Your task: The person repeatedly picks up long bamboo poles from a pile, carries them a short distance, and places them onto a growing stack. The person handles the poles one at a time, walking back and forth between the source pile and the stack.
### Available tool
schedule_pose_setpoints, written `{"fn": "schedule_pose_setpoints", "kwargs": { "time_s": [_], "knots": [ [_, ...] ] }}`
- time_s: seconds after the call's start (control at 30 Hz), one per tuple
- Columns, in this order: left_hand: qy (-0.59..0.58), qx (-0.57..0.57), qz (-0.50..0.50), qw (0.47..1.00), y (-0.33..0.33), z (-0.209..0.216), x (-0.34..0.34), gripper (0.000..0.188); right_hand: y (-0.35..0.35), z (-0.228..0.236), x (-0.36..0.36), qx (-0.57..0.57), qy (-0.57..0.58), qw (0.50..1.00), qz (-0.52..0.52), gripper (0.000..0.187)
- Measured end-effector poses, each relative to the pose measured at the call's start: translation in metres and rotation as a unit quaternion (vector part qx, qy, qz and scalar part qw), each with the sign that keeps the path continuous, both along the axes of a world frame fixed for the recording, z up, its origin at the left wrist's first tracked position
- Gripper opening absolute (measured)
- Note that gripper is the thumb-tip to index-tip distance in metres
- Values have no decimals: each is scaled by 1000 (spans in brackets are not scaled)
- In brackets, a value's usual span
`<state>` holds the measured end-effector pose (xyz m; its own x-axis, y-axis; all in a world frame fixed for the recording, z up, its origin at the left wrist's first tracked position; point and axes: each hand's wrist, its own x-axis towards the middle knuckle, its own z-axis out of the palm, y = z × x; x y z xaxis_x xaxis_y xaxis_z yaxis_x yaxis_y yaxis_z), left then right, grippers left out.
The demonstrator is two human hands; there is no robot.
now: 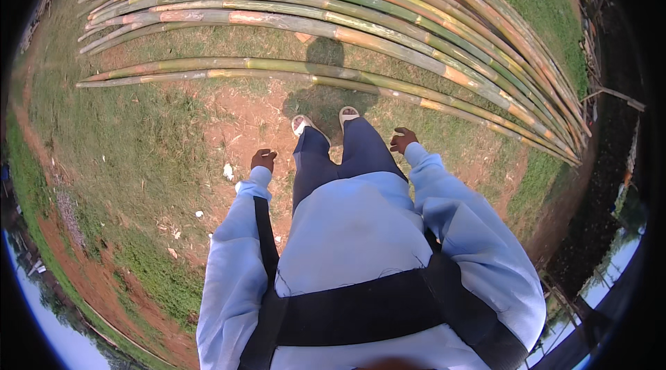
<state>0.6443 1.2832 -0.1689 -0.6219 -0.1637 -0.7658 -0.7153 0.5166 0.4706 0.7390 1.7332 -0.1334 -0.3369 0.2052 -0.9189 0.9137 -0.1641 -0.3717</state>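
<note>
Pair of bamboo poles on the grass, long axis crosswise, ahead of both hands; a pole pile lies beyond the pair. Left hand: loosely half-curled, nothing visible in it, short of the pair. Sandals: near the pair. Right hand: partly open, apparently empty, nearer the pair than the left.

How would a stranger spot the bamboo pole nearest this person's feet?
Start at the big spread of bamboo poles across the top. Below it, parted by grass except towards the right, lie two more poles. It's the lower pole, the closest of all to the sandals.
</note>
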Motion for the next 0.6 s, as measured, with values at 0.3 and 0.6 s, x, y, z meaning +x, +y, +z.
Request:
{"fn": "schedule_pose_setpoints", "kwargs": {
  "time_s": [0.3, 0.6],
  "knots": [
    [-114, 71, 42, 990, -3, -33, -141, 18, -16, -22, -15, 161, -73, 979, 100, 51],
    [-65, -33, -232, 970, 57, -109, -177, 33, 51, -135, -77, 201, -96, 970, 95, 49]
  ]
}}
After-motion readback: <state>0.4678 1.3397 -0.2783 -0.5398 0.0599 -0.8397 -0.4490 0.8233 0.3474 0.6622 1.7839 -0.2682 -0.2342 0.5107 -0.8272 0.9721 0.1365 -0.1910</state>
